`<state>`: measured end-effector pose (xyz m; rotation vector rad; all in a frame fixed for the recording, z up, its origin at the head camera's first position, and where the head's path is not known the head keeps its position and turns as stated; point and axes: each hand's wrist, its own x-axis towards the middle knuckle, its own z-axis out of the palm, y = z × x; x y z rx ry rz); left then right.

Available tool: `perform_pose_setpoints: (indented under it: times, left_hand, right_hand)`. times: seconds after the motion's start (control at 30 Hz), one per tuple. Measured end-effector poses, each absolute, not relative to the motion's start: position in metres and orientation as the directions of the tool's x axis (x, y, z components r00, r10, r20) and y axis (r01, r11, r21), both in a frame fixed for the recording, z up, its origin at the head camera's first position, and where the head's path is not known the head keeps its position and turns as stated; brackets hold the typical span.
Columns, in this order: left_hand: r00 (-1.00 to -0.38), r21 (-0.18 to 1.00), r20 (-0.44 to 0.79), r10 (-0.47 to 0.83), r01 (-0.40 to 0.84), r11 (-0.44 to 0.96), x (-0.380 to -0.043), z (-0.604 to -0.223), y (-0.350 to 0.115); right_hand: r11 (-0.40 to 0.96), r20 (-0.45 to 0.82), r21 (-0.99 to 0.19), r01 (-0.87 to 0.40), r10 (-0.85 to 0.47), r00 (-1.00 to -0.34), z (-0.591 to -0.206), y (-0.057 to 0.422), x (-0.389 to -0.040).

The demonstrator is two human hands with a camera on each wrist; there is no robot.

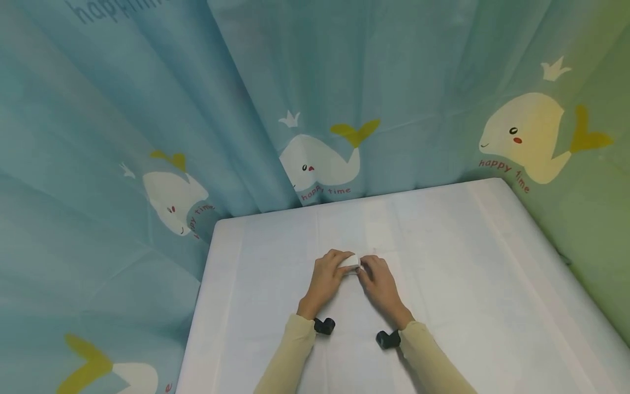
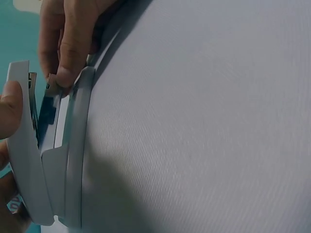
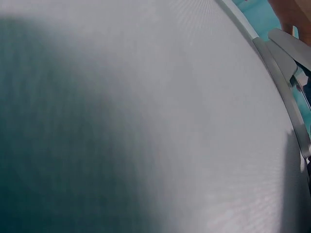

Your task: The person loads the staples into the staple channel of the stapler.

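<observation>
A white stapler (image 1: 351,261) sits on the table between both hands, its top arm lifted away from the base in the left wrist view. My left hand (image 1: 326,278) grips the raised top arm (image 2: 26,145), thumb on one side and fingers on the other. At the front end, the fingertips of my right hand (image 1: 381,283) pinch the tip of the metal staple channel (image 2: 47,116). The base (image 2: 73,160) lies along the tabletop. In the right wrist view the stapler (image 3: 282,77) shows only at the right edge.
A white cloth covers the table (image 1: 472,284). Blue and green curtains (image 1: 403,82) with whale prints hang along its back and sides. Black wrist cameras (image 1: 325,326) are strapped at both cuffs.
</observation>
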<state>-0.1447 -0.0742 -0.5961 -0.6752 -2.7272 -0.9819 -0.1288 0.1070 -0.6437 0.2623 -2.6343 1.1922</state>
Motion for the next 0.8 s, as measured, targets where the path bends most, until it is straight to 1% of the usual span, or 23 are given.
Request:
perform_pose_setpoints:
  times: [0.13,0.23,0.37,0.53,0.67,0.8]
  left_hand:
    - [-0.877,0.557,0.283,0.389,0.481,0.677,-0.145,-0.595,-0.076]
    - [-0.871,0.547,0.237,0.431,0.486,0.682,-0.148,-0.593,-0.078]
    - [-0.869,0.578,0.120,0.481,0.455,0.678,-0.155,-0.588,-0.080]
    - [-0.861,0.662,-0.047,0.507,0.353,0.661,-0.169,-0.581,-0.081]
    - [-0.863,0.692,-0.119,0.492,0.284,0.664,-0.178,-0.578,-0.076]
    - [-0.894,0.634,-0.133,0.428,0.255,0.730,-0.181,-0.577,-0.063]
  right_hand:
    - [0.655,0.308,-0.704,-0.275,-0.067,-0.949,-0.645,0.107,-0.127]
    - [0.649,0.316,-0.708,-0.279,-0.063,-0.947,-0.645,0.108,-0.127]
    - [0.646,0.312,-0.712,-0.277,-0.062,-0.948,-0.644,0.109,-0.127]
    - [0.636,0.303,-0.724,-0.266,-0.054,-0.952,-0.642,0.110,-0.127]
    - [0.622,0.293,-0.737,-0.264,-0.059,-0.954,-0.641,0.111,-0.127]
    - [0.618,0.324,-0.731,-0.289,-0.059,-0.944,-0.642,0.109,-0.127]
